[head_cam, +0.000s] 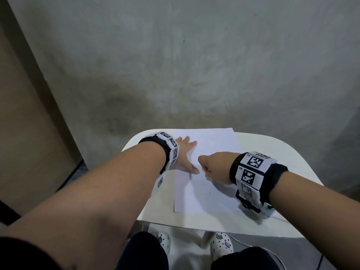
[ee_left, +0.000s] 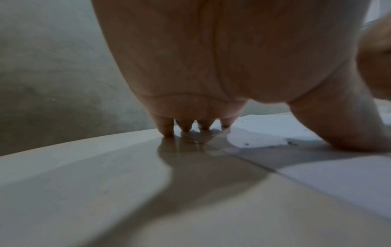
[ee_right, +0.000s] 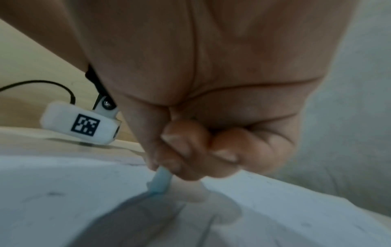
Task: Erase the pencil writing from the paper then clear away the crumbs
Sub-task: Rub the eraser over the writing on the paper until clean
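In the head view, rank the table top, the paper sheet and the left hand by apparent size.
1. table top
2. paper
3. left hand, pressed flat on the paper's left edge

The table is partly covered by the arms, yet still clearly looks largest.

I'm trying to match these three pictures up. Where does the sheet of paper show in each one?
Head view: the paper lies mid-frame on the white table, under both hands.
Left wrist view: the paper is at the right, beyond the left hand.
Right wrist view: the paper fills the bottom, under the right hand.
Shared landmark: the grey wall.
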